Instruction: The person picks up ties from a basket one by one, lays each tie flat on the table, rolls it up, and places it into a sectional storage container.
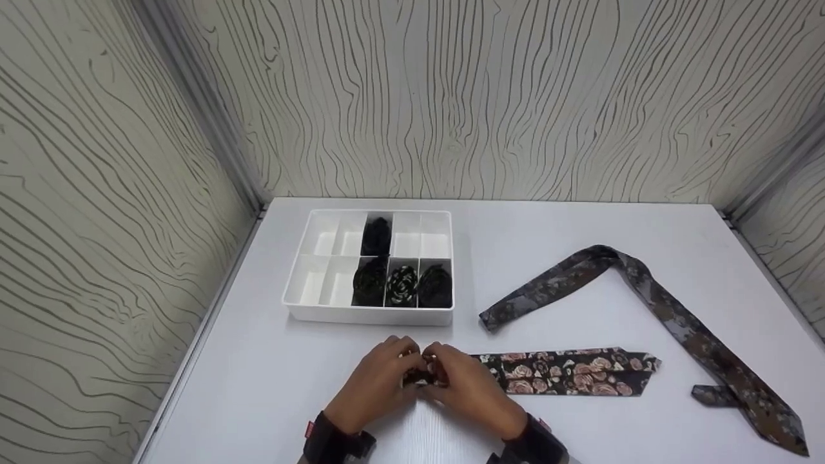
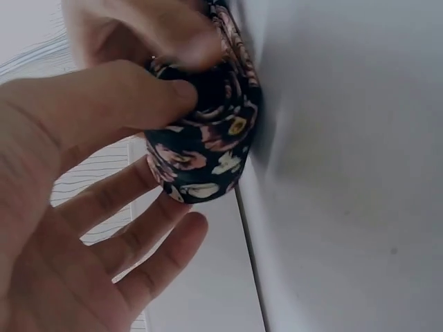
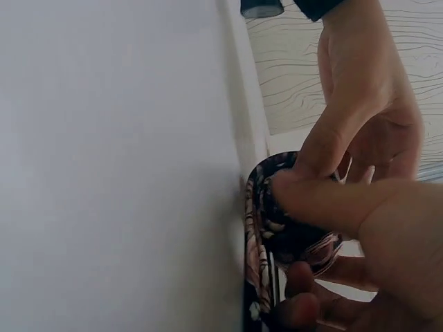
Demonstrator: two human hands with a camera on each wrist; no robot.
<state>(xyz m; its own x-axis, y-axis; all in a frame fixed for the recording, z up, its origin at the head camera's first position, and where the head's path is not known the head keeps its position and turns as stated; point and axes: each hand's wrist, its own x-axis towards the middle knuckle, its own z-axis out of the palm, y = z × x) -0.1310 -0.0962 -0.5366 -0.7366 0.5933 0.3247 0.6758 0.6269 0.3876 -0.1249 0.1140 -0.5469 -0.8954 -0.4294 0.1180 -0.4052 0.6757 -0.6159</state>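
A dark floral necktie [image 1: 580,374] with pink roses is partly rolled, its flat remainder stretching right across the table. My left hand [image 1: 380,380] grips the rolled end, with the thumb at the coil's core and fingertips along its outer side in the left wrist view, where the coil [image 2: 201,159] stands on its edge. From the other side my right hand [image 1: 467,386] holds the same coil [image 3: 259,194], its thumb over the middle in the right wrist view. Some of the coil is hidden behind the fingers in the head view.
Beyond the hands is a white divided tray [image 1: 370,314] with several dark rolled neckties in its compartments, among them a black-and-white patterned roll [image 1: 403,285]. A brown-grey floral necktie [image 1: 683,322] lies bent on the right. Patterned panels [image 1: 483,96] border the table.
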